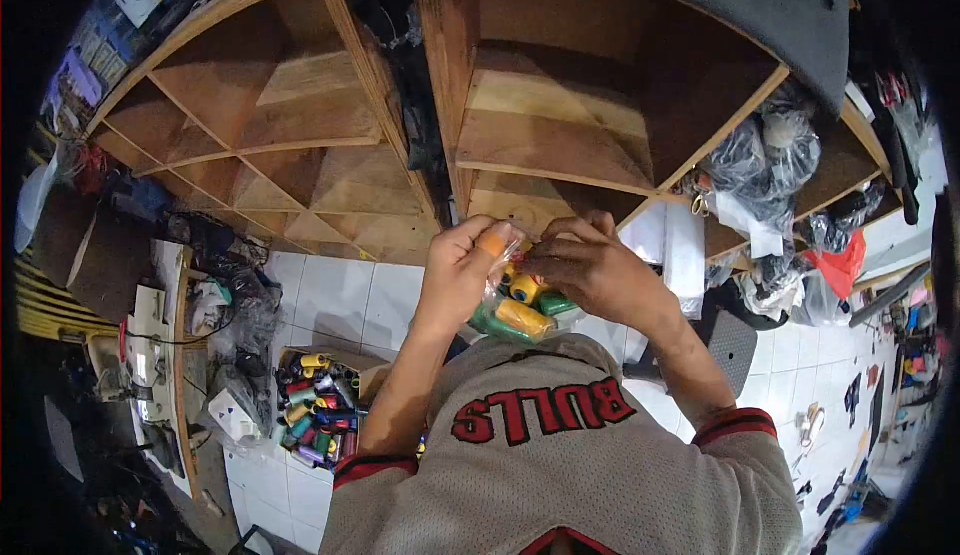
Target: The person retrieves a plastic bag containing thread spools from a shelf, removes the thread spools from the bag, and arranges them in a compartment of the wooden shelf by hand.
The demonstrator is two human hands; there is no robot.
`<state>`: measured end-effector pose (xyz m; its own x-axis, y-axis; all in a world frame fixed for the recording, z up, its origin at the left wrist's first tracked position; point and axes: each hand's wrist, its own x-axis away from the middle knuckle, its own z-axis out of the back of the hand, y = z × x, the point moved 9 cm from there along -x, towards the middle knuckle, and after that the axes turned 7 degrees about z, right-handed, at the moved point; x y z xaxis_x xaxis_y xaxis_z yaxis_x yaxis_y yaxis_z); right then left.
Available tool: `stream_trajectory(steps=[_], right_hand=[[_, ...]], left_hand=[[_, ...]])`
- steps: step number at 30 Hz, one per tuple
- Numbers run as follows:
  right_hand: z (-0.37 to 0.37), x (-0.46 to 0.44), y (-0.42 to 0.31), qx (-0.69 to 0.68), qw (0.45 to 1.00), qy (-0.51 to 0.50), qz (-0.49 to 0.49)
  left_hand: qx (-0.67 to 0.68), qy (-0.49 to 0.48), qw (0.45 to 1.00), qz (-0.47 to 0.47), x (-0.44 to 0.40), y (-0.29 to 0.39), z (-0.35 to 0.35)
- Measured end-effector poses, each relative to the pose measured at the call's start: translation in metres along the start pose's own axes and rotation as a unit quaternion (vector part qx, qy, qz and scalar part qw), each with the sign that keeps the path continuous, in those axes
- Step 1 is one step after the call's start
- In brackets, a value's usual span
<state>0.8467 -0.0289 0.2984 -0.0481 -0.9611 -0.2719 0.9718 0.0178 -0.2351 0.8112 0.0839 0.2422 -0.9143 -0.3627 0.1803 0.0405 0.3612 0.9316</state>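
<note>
In front of my chest hangs a clear plastic bag [493, 304] with yellow and green thread spools inside. My left hand [458, 267] is closed on the left side of the bag's upper edge. Something orange [491, 244] shows by its thumb; I cannot tell if it is a spool. My right hand [598, 273] has its fingers curled in at the bag's upper right, pinching the plastic, and they partly hide the opening. Below the hands, a yellow spool [524, 317] lies against the plastic, with a green spool [556, 303] to its right.
On the tiled floor [335, 290] at lower left stands a cardboard box [374, 377] full of coloured spools. A wooden shelf unit [560, 145] with compartments rises ahead. Plastic-wrapped bundles [765, 160] fill the right shelves. A sewing machine [150, 345] is at the far left.
</note>
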Motion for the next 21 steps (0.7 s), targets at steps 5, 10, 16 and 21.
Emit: stream_trajectory(steps=[5, 10, 16, 21], right_hand=[[-0.004, -0.017, -0.001, -0.027, 0.998, 0.008, 0.056], [-0.011, -0.019, 0.046, -0.429, 0.892, 0.115, -0.082], [-0.004, -0.062, 0.155, -0.464, 0.79, 0.323, -0.239], [-0.027, -0.13, 0.268, -0.351, 0.827, 0.355, -0.258]], left_hand=[[0.034, 0.04, 0.998, -0.019, 0.001, -0.001, 0.015], [0.082, 0.067, 0.994, -0.006, 0.003, 0.0, 0.028], [0.077, 0.101, 0.992, -0.018, 0.003, 0.01, 0.034], [0.086, 0.144, 0.986, -0.024, 0.007, 0.028, 0.037]])
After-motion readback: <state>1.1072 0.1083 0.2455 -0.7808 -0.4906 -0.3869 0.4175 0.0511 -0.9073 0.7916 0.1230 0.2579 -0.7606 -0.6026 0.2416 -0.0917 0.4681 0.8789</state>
